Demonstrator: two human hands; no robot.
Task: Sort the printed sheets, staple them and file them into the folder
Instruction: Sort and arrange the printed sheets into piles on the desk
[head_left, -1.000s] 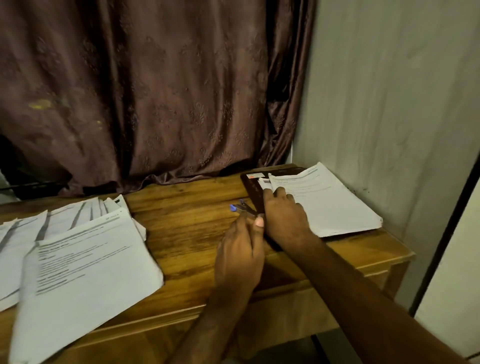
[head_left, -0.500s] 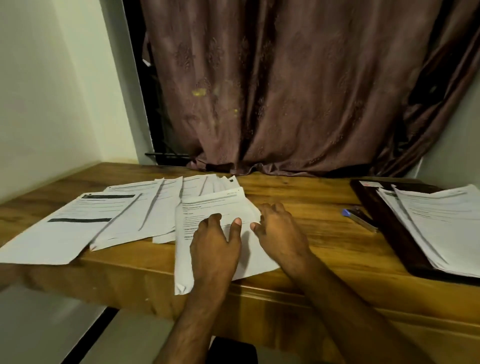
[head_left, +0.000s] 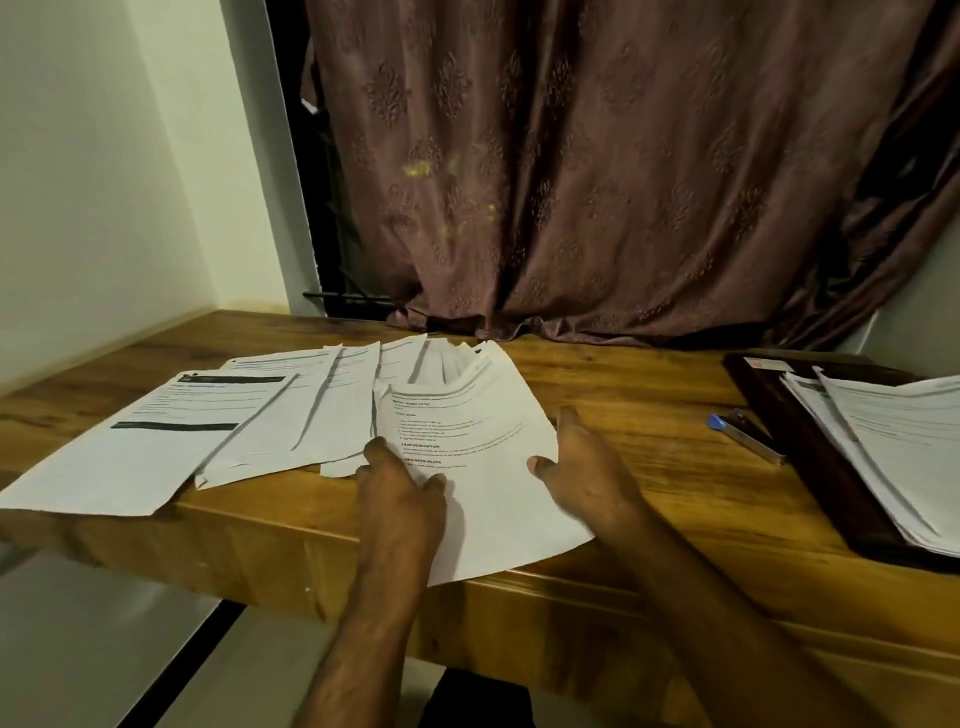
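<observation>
Several printed sheets lie fanned out across the left and middle of the wooden worktop, overlapping one another, with the leftmost and the nearest sheets hanging over the front edge. The top sheet, printed with headings and short lines of text, sits nearest the person, its lower corner past the worktop's edge. Both hands rest on it. The left hand lies flat on the sheet's left part with straight fingers pressing down. The right hand lies at the sheet's right edge, fingers relaxed and extended, thumb spread toward the paper; neither hand curls round anything. To the right, well apart from the fan, a small stapler with a blue end lies on the bare wood. Just beside it, at the worktop's right end, an open dark folder carries a second stack of sheets. Behind the worktop hangs a brown patterned curtain, its hem touching the rear edge, and a pale wall stands at the left.
</observation>
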